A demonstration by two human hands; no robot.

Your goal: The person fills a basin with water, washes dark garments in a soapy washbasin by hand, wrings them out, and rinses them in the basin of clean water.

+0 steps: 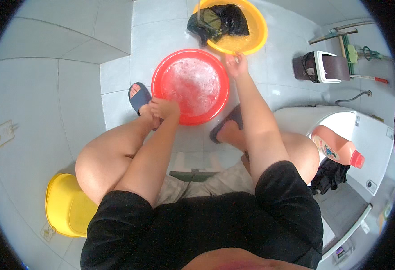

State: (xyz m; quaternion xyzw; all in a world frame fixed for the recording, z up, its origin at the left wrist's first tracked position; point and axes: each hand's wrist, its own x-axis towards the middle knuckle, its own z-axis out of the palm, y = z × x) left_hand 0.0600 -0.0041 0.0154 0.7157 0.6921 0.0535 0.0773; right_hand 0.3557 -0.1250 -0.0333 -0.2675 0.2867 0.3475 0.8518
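A red plastic basin (227, 84) stands on the floor between my feet, with foamy water inside. My left hand (164, 108) is at its lower left rim, beside my left ankle, fingers curled. Whether those fingers grip the rim is unclear. Farther out is a yellow basin (264, 33) with water in it. A dark wet cloth (223, 22) lies in this basin and hangs over its left rim. At the near rim of the yellow basin, the fingertips of my right hand (237, 65) appear to touch the edge; a firm grip cannot be made out.
An orange detergent bottle (336, 145) and black cloth (331, 177) are at the white appliance (305, 118) on my right. A dark bucket (302, 67) stands at the right wall near cleaning tools. A yellow tub (60, 206) sits behind my left knee.
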